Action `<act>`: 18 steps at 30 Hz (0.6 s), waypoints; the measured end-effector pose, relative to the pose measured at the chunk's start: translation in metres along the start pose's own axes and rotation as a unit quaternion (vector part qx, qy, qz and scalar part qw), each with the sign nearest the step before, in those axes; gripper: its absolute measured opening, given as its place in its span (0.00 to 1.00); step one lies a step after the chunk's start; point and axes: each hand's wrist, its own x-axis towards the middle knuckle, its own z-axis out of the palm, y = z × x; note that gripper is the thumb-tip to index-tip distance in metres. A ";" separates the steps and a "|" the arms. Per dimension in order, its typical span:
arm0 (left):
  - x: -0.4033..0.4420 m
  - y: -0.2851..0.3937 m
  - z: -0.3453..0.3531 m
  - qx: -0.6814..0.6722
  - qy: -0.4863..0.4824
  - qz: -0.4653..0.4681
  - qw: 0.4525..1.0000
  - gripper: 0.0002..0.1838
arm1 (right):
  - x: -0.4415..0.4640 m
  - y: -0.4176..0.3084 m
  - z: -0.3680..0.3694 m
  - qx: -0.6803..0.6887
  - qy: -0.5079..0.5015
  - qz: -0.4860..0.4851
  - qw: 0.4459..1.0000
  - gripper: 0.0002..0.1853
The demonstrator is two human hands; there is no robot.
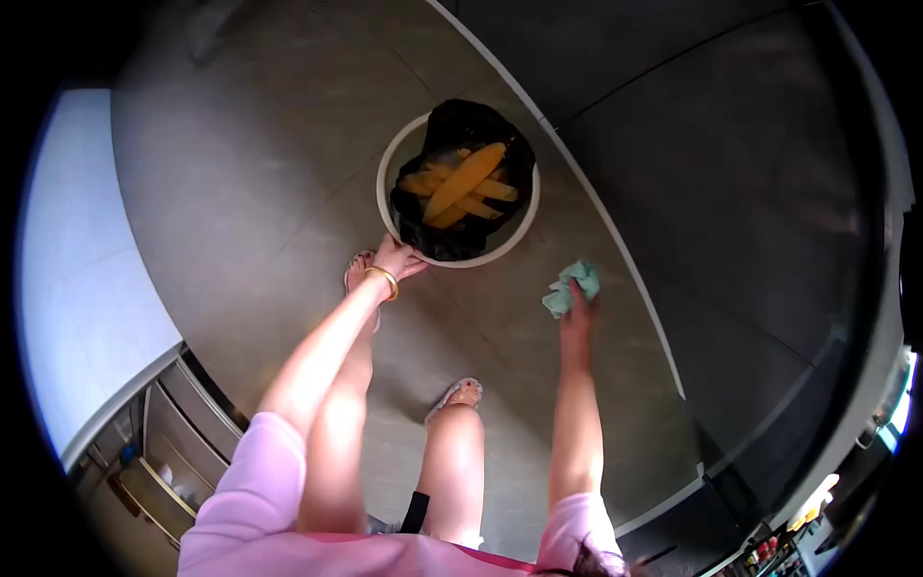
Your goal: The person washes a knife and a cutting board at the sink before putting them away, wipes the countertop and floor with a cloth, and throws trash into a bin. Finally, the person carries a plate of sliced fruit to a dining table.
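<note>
My left hand (397, 258), with a gold bangle at the wrist, grips the near left rim of a round white bin (492, 256). A black bag (471, 120) lines the bin, and long yellow-orange pieces (465, 185) lie in it, crossing one another. Off to the right of the bin and apart from it, my right hand (579, 310) is closed on a crumpled pale green cloth (574, 287). Part of the cloth hides the fingertips.
Grey floor tiles (260, 183) spread around the bin, with a white strip (615, 231) curving along the right. A white countertop (91, 269) and an open drawer (159, 495) are at the left. My feet stand below the bin.
</note>
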 end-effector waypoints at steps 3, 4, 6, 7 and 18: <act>0.018 0.007 -0.012 0.035 -0.038 0.014 0.999 0.18 | 0.088 0.145 -0.002 -0.182 0.031 -0.057 0.981 0.16; 0.025 0.008 -0.018 0.060 -0.062 0.022 0.996 0.20 | 0.112 0.180 0.002 -0.179 0.035 -0.057 0.982 0.16; 0.040 0.009 -0.034 0.078 -0.098 0.003 0.992 0.25 | 0.152 0.246 0.021 -0.424 -0.004 -0.198 0.884 0.22; 0.036 0.017 -0.032 0.089 -0.091 0.020 0.992 0.26 | 0.167 0.277 0.031 -0.497 -0.008 -0.241 0.834 0.24; 0.039 0.009 -0.024 0.064 -0.060 -0.079 0.993 0.26 | 0.048 0.182 -0.050 -0.304 0.109 0.052 0.945 0.12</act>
